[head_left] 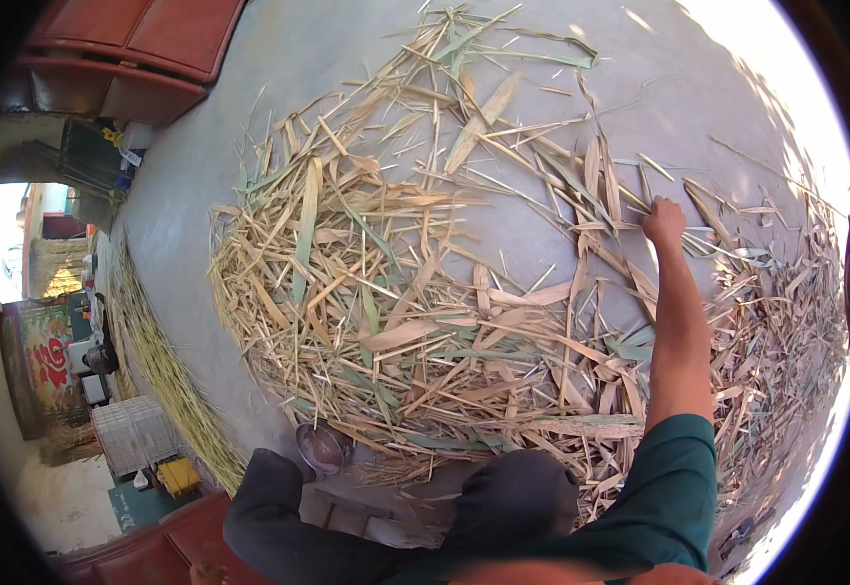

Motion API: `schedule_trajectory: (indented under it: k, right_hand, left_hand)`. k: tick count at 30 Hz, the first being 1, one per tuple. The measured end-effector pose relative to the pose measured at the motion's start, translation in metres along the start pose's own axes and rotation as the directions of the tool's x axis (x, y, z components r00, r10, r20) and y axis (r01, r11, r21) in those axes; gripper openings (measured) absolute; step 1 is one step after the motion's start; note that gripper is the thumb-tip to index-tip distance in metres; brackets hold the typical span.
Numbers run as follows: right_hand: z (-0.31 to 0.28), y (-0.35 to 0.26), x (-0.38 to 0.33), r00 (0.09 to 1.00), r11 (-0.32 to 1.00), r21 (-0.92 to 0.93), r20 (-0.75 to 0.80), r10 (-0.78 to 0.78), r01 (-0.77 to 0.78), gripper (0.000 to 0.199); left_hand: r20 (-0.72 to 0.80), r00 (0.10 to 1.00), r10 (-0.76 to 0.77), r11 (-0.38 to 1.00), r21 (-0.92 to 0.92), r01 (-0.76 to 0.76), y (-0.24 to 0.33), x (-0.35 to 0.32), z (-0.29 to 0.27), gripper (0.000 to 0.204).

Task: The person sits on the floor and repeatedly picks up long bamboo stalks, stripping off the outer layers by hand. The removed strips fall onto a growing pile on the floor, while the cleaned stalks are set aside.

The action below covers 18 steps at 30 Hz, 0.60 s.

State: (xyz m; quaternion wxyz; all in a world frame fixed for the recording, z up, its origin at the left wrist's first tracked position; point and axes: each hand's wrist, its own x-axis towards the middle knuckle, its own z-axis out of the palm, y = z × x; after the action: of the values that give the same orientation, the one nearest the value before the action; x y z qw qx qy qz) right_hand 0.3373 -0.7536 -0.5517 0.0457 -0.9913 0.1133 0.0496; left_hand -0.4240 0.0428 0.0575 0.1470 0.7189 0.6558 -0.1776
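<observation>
- Right hand (665, 220): arm in a green sleeve stretched forward, fingers curled shut on pale dry strips at the far edge of the heap.
- Left hand: not in view.
- Heap of dry yellow and green bamboo husks and slivers (395, 312): spread wide over the grey concrete floor (249, 127).
- Small round dark bowl (322, 448): beside the heap's near edge, by the dark-trousered knees (513, 497).

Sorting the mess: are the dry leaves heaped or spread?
Spread: the dry leaves lie scattered loosely across the concrete floor.
</observation>
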Motion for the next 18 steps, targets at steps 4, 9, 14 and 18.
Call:
schedule_trajectory:
  k: [4, 9, 14, 18]
  right_hand:
    - [-0.021, -0.003, -0.074, 0.969, 0.980, -0.054, -0.147, -0.197, 0.191, 0.009]
    - [-0.081, 0.027, -0.149, 0.959, 0.970, 0.173, -0.253, -0.123, 0.171, 0.022]
    - [-0.149, 0.053, -0.215, 0.903, 0.950, 0.200, -0.406, -0.142, 0.240, 0.039]
    - [-0.177, 0.056, -0.257, 0.884, 0.892, 0.343, -0.452, -0.117, 0.293, 0.039]
  left_hand:
    - [0.017, 0.973, 0.230, 0.895, 0.388, -0.218, 0.051, 0.060, -0.016, 0.015]
    - [0.220, 0.378, 0.899, 0.004, 0.860, -0.510, 0.264, 0.101, -0.026, 0.036]
    - [-0.032, 0.045, 0.998, 0.049, 0.893, -0.447, 0.530, 0.010, 0.073, 0.046]
    - [0.258, -0.397, 0.881, -0.422, 0.807, -0.412, 0.642, -0.104, 0.166, 0.069]
